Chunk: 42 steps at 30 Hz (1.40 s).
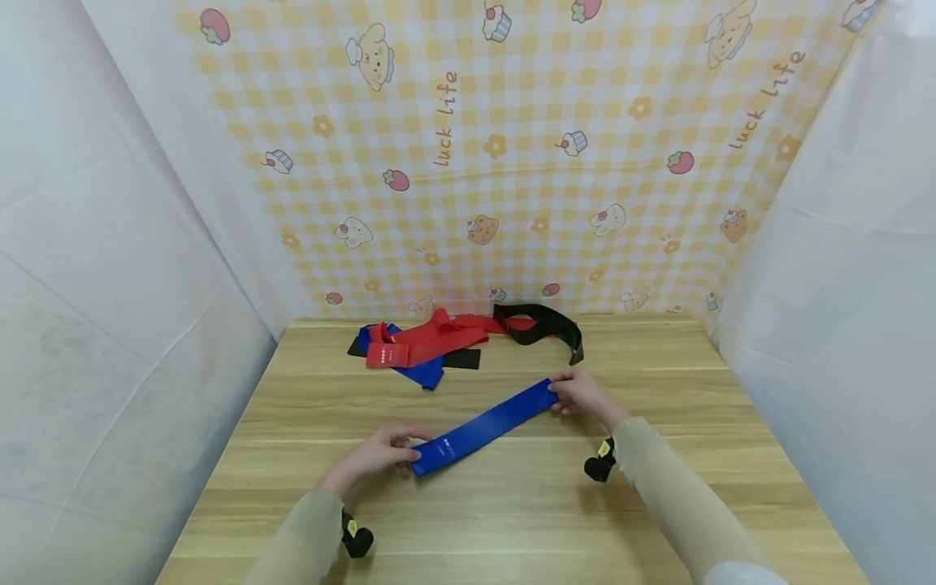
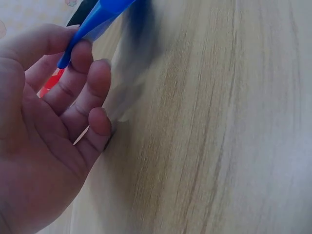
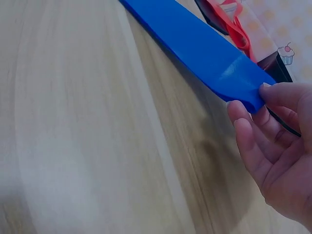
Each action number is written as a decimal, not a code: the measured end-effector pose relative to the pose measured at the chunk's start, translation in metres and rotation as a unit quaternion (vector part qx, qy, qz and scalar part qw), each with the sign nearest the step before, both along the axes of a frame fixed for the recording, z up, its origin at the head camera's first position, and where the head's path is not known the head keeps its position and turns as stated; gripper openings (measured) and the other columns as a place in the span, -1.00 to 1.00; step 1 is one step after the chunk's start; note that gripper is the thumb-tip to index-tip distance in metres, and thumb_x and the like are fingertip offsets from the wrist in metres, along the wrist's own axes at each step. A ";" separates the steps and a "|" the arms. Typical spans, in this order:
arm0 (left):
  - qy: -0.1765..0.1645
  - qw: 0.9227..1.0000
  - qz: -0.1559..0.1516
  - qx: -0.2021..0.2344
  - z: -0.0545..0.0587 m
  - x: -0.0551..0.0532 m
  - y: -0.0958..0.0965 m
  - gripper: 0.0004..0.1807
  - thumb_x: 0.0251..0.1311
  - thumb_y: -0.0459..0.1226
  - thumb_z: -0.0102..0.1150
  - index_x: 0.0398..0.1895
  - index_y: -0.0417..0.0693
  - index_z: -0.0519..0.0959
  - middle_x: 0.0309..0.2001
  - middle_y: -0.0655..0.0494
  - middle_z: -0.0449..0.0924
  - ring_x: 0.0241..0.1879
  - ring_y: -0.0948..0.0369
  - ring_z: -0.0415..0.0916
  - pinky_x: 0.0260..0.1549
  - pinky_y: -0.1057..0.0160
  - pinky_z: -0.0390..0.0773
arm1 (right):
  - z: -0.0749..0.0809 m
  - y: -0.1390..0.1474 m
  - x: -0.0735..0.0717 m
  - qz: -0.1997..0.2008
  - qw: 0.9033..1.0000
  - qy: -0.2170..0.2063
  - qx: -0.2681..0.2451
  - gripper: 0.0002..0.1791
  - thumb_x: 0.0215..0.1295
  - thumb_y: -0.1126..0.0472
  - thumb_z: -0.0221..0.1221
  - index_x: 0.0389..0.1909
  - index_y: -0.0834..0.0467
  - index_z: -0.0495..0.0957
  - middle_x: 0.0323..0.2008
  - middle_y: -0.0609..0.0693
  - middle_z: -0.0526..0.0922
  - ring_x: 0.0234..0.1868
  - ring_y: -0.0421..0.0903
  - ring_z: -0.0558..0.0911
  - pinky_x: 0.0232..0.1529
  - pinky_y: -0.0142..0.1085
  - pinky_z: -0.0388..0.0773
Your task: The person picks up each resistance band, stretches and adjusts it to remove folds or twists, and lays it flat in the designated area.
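A flat blue resistance band (image 1: 483,429) stretches slantwise between both hands, its printed white marks near the left end. My left hand (image 1: 382,452) pinches that lower left end between thumb and fingers. At the upper right end, my right hand (image 1: 580,394) pinches the other tip. In the left wrist view the blue band (image 2: 100,22) shows edge-on above the tabletop, and its shadow falls on the wood. The right wrist view shows the band's broad face (image 3: 195,44) and its folded end at the fingertips.
Behind the hands lies a pile of bands: a red band (image 1: 427,341), a blue band (image 1: 424,374) under it, and a black strip (image 1: 462,358). A looped black band (image 1: 544,321) lies to its right. A patterned cloth (image 1: 512,187) hangs at the table's (image 1: 512,520) back edge.
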<state>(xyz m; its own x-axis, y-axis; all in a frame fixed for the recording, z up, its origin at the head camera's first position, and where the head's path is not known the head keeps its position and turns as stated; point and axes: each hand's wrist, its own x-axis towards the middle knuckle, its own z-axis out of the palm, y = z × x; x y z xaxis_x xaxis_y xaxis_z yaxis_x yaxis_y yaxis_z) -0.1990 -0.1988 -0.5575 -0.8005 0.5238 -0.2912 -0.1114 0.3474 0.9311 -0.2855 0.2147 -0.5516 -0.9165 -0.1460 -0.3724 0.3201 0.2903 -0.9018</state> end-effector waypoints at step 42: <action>-0.041 0.994 -0.103 -0.006 0.003 0.023 0.025 -0.89 0.23 -0.36 0.20 -0.22 -0.22 0.59 -0.46 0.04 0.62 -0.56 0.22 0.55 -0.60 0.34 0.34 | 0.030 -0.047 -0.035 -0.009 0.991 0.123 0.051 -0.75 0.28 0.33 0.22 -0.08 0.39 0.59 -0.58 -0.06 0.48 -0.71 -0.22 0.32 -0.62 -0.39 0.30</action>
<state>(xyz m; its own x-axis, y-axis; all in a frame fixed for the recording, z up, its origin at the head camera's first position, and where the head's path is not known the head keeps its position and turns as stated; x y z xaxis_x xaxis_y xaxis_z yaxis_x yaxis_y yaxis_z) -0.1760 -0.1742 -0.5544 -0.6500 0.6708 -0.3572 -0.1114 0.3808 0.9179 -0.3208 0.1681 -0.5213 -0.9834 -0.1013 -0.1503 0.1013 0.3807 -0.9191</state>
